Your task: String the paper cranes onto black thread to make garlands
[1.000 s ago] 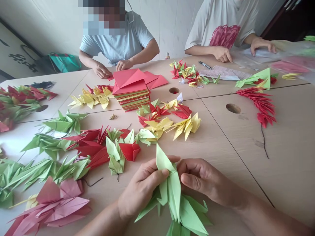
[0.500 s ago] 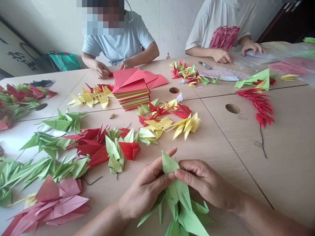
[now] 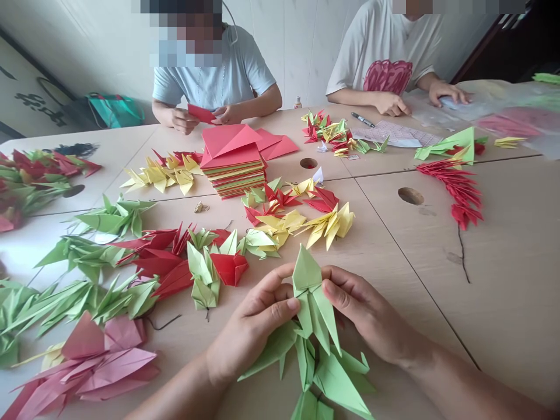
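Note:
My left hand (image 3: 258,318) pinches the left side of a folded green paper piece (image 3: 307,268), its thumb on the front. On the right side of the same piece, my right hand (image 3: 361,309) grips with thumb and fingers. Below the hands hangs a chain of green folded pieces (image 3: 339,379) joined along a dark cord, lying towards the table's near edge. Left of my hands sits a green and red folded cluster (image 3: 205,280). Beyond them is a ring of yellow, red and green folded pieces (image 3: 324,224).
A stack of coloured paper (image 3: 236,175) stands mid-table. Pink (image 3: 100,367), green (image 3: 83,303) and red (image 3: 164,262) folded pieces lie left. A red folded chain (image 3: 455,184) with a black cord lies right. Two people (image 3: 210,87) (image 3: 385,64) sit across the table (image 3: 503,245).
The green piece in my hands now faces me more upright, and my thumbs have moved apart to its two sides. Across the table, the person in blue has raised a red paper.

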The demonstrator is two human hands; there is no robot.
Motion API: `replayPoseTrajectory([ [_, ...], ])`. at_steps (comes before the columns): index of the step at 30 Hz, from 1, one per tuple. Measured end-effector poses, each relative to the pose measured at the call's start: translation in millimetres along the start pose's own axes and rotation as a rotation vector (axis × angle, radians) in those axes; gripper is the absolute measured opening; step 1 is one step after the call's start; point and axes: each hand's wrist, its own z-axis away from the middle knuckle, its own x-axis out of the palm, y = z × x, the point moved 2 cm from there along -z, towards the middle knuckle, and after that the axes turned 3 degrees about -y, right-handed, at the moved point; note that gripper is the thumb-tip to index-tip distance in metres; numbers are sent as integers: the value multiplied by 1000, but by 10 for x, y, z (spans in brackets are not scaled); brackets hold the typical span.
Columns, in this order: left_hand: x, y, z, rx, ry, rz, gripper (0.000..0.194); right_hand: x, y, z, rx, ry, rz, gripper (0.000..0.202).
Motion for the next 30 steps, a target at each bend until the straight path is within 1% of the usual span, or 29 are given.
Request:
replayPoseTrajectory([
  [3, 0, 22, -10, 2, 26, 39, 38, -6, 16, 2, -38, 41, 20, 35],
  [6, 12, 45, -17, 7, 49, 62, 36, -13, 26, -3, -52, 53, 11, 35],
  [11, 26, 55, -20, 9, 53, 44, 29, -11, 36, -14, -18, 16, -42, 37],
  [14, 31, 52, -25, 1, 61, 27, 28, -15, 39, -12, -13, 3, -82, 37],
  [18, 34, 59, -39, 0, 91, -6, 27, -36, 43, 2, -18, -10, -91, 36],
  [24, 28, 67, -56, 15, 94, -35, 21, -41, 35, 18, -45, -47, -98, 34],
  [30, 40, 68, -52, 36, 91, -101, 20, -13, 14, 6, -17, -25, -120, 27],
])
